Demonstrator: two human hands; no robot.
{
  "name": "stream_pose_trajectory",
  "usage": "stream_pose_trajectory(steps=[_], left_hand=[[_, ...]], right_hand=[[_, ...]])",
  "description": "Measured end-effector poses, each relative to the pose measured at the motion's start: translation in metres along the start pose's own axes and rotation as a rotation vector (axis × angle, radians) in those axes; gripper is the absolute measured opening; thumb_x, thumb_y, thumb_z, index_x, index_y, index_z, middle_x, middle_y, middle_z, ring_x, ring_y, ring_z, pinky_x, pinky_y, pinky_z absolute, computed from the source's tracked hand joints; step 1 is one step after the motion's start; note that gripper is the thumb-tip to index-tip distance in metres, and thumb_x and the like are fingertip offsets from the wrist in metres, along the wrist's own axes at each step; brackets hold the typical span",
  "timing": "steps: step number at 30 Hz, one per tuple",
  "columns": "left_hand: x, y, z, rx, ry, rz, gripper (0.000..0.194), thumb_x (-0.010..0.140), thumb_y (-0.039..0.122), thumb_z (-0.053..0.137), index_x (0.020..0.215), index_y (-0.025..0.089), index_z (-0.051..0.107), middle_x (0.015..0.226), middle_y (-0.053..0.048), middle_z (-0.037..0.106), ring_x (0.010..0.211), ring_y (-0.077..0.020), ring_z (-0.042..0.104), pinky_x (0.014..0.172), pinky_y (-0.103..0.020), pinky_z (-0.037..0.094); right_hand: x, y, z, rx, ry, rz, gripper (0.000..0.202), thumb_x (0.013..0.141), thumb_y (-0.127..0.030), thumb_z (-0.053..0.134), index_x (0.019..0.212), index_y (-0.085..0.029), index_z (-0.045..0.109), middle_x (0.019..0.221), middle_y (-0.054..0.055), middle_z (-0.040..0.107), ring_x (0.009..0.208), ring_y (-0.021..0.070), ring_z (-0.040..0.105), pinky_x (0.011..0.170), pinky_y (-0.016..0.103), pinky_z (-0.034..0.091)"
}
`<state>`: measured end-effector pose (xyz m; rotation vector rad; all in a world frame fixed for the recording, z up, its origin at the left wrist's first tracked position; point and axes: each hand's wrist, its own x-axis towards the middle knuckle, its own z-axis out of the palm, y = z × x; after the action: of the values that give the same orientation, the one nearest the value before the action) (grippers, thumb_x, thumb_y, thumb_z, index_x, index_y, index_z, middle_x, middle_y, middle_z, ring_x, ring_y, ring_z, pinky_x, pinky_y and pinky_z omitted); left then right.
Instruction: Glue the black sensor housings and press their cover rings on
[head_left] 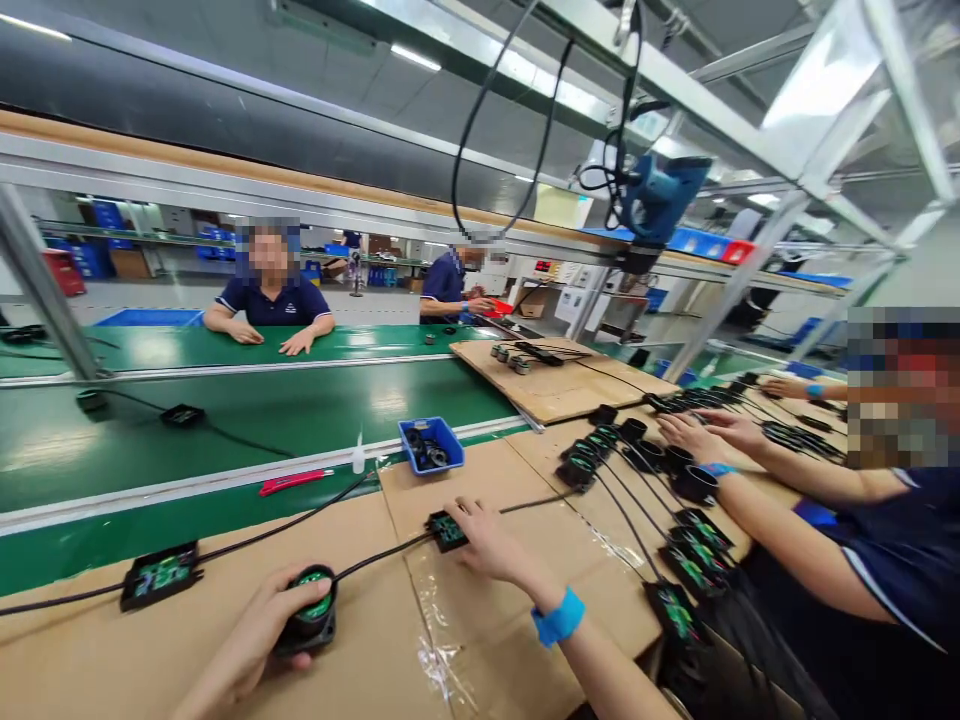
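Observation:
My left hand (259,625) is closed round a round black housing (324,628) with a green circuit board in its open top; the thumb lies over the rim. A black cable (382,552) runs from this housing to a small rectangular black case (444,532), which also has a green board inside. My right hand (487,545), with a blue wristband, grips that case from its right side, fingers over its top. To the left, another open black case (161,575) with a green board lies on the cardboard, its cables running out both ways.
A blue bin (431,447) holds black parts, and a red cutter (295,482) lies left of it. At right, a co-worker's hands (694,435) are among black housings (649,455). A green conveyor (247,415) runs beyond; a blue device (664,200) hangs above.

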<state>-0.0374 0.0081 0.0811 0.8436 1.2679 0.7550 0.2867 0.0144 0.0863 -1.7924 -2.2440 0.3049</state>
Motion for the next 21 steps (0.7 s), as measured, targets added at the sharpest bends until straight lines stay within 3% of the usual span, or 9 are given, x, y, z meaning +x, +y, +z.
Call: stream_pose_trajectory(steps=[5,10,13,16,18,21], left_hand=[[0.006,0.000,-0.002,0.008,-0.035,0.031,0.056,0.055,0.050,0.086,0.097,0.016,0.071,0.075,-0.006,0.066,0.063,-0.0242,0.067,0.033,-0.021,0.046],[-0.001,0.002,-0.006,0.003,-0.128,0.029,0.064,0.058,0.064,0.084,0.100,0.017,0.070,0.088,-0.007,0.066,0.076,-0.0244,0.068,0.043,-0.023,0.054],[-0.002,0.000,-0.013,-0.009,-0.221,0.036,0.070,0.054,0.056,0.089,0.109,0.018,0.068,0.097,-0.008,0.065,0.082,-0.0237,0.066,0.053,-0.025,0.058],[-0.002,-0.001,-0.018,0.031,-0.271,0.087,0.080,0.052,0.044,0.093,0.121,0.021,0.061,0.103,-0.008,0.065,0.080,-0.0228,0.064,0.054,-0.025,0.055],[-0.002,0.000,-0.019,0.106,-0.276,0.215,0.070,0.057,0.042,0.090,0.117,0.020,0.061,0.102,-0.008,0.065,0.082,-0.0236,0.063,0.057,-0.026,0.054],[-0.006,0.005,-0.018,0.263,-0.241,0.450,0.049,0.063,0.033,0.087,0.105,0.018,0.066,0.101,-0.007,0.066,0.096,-0.0269,0.062,0.079,-0.031,0.053]], right_hand=[[0.068,-0.021,0.018,0.270,0.086,-0.080,0.043,0.095,-0.033,0.063,0.135,-0.019,0.053,0.136,0.011,0.055,0.120,0.0265,0.058,0.100,0.050,0.051],[0.158,-0.059,0.048,0.465,0.159,0.052,0.037,0.096,-0.035,0.063,0.127,-0.017,0.057,0.126,0.009,0.061,0.106,0.0227,0.064,0.090,0.044,0.056],[0.185,-0.074,0.059,0.580,0.187,0.112,0.034,0.096,-0.036,0.063,0.123,-0.016,0.059,0.121,0.008,0.062,0.103,0.0216,0.064,0.088,0.043,0.056],[0.186,-0.080,0.054,0.727,0.223,0.121,0.031,0.096,-0.037,0.063,0.118,-0.016,0.061,0.115,0.007,0.064,0.098,0.0201,0.065,0.086,0.041,0.056],[0.170,-0.082,0.044,0.840,0.253,0.108,0.031,0.096,-0.038,0.062,0.116,-0.015,0.061,0.110,0.007,0.064,0.095,0.0195,0.064,0.085,0.040,0.056],[0.125,-0.085,0.021,1.031,0.269,0.083,0.037,0.096,-0.046,0.058,0.120,-0.018,0.057,0.101,0.005,0.064,0.091,0.0179,0.063,0.080,0.035,0.055]])
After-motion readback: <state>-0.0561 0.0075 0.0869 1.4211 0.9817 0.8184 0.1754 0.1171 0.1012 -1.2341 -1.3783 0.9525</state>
